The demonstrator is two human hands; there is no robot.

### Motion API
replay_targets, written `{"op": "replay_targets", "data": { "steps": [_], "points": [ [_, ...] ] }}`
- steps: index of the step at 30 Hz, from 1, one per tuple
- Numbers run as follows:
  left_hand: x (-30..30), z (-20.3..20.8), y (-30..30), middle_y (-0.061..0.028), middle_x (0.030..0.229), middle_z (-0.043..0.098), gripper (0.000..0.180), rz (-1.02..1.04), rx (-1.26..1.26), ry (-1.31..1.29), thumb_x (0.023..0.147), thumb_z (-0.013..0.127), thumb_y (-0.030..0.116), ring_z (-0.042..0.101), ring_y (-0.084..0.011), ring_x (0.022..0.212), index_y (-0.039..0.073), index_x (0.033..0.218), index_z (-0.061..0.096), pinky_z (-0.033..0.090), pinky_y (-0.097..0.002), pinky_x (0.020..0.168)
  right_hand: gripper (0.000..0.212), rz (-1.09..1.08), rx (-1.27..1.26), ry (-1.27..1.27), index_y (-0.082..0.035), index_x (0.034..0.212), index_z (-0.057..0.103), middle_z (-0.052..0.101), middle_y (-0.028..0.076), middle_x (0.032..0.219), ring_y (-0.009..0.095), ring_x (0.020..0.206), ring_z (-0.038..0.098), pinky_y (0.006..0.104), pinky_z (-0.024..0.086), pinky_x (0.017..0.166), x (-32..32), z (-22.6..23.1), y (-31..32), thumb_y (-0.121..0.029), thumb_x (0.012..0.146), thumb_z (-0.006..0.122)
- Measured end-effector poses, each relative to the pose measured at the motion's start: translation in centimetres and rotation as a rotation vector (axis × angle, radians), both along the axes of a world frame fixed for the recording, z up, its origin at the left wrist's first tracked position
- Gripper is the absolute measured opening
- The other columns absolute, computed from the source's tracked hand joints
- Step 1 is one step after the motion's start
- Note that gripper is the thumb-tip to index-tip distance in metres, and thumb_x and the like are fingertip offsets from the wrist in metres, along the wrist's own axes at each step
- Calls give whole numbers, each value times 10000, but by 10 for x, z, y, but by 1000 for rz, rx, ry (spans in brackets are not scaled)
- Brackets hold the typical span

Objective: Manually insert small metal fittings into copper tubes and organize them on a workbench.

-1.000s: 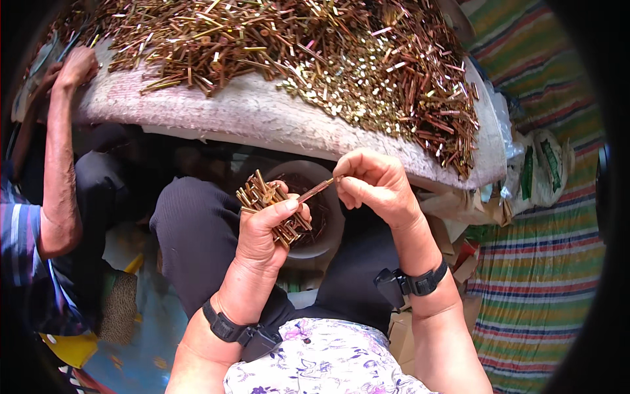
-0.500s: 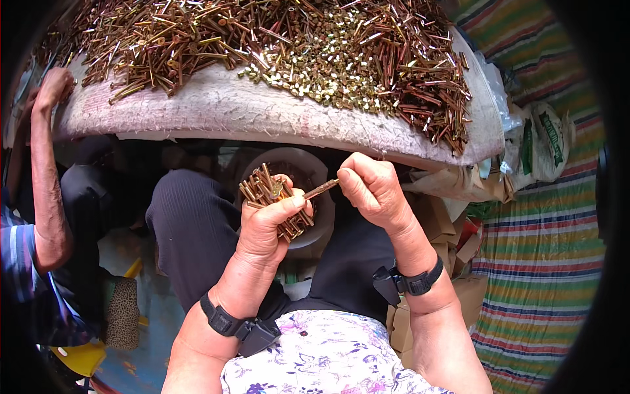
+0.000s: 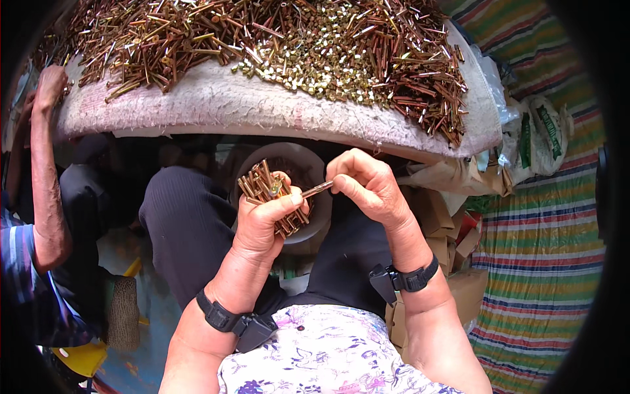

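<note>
Brass pin bundle (image 3: 270, 197), fanned, single pin (image 3: 317, 190) perhaps touching

Left hand (image 3: 262, 220) around a bundle of brass rods (image 3: 270, 197), right hand (image 3: 364, 184) pinching one rod (image 3: 317, 190) above a white bowl (image 3: 308, 172).

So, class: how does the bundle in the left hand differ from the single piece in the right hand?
The left hand grips a bundle of metal rods, many packed together and pointing up and away. The right hand pinches a single rod, lying nearly level, its tip toward the bundle. Both look coppery, like the pile above.
</note>
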State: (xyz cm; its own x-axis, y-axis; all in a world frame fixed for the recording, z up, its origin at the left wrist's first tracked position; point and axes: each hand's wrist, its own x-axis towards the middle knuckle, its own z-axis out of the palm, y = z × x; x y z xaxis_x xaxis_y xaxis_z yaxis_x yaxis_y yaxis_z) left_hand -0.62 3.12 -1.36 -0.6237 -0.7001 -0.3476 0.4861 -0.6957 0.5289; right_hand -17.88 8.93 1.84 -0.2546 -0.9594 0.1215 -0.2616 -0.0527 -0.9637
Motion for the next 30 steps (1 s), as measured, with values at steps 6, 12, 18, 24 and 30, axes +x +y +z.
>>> {"op": "replay_targets", "data": {
  "steps": [6, 12, 18, 24, 30],
  "points": [
    [3, 1, -1, -89, 761, 621, 286, -12, -16, -13, 685, 662, -3, 635, -198, 653, 15, 945, 544, 534, -297, 622, 272, -6, 126, -80, -20, 705, 545, 519, -9, 571, 44, 513, 465, 214, 402, 487, 1, 7, 2, -183, 922, 535],
    [6, 0, -1, -88, 760, 625, 288, -16, -28, -21, 685, 666, 0, 634, -192, 649, 14, 947, 546, 535, -294, 621, 318, 98, 211, 105, -33, 654, 535, 517, -7, 540, 59, 486, 460, 211, 394, 473, -2, 8, 4, -194, 928, 532],
    [10, 0, -4, -90, 759, 630, 295, -4, -11, -37, 677, 674, -1, 644, -196, 649, 22, 947, 558, 539, -286, 625, 140, 170, 149, -43, -6, 882, 536, 565, 9, 766, 56, 665, 518, 208, 449, 611, 1, 5, 6, -142, 907, 560],
    [13, 1, -6, -93, 752, 627, 298, -8, -6, -42, 668, 674, 3, 642, -202, 645, 20, 941, 557, 538, -291, 622, 217, -13, 106, -211, -20, 769, 551, 553, -2, 655, 49, 583, 502, 200, 436, 545, 17, 10, 0, -180, 916, 554],
    [13, 0, -6, -102, 751, 627, 290, -32, -27, -51, 667, 664, -4, 642, -205, 646, 12, 932, 547, 538, -299, 614, 226, 246, 294, -22, -8, 809, 534, 547, 0, 686, 52, 605, 498, 202, 421, 550, 2, 0, 4, -205, 915, 563]
  ]
}}
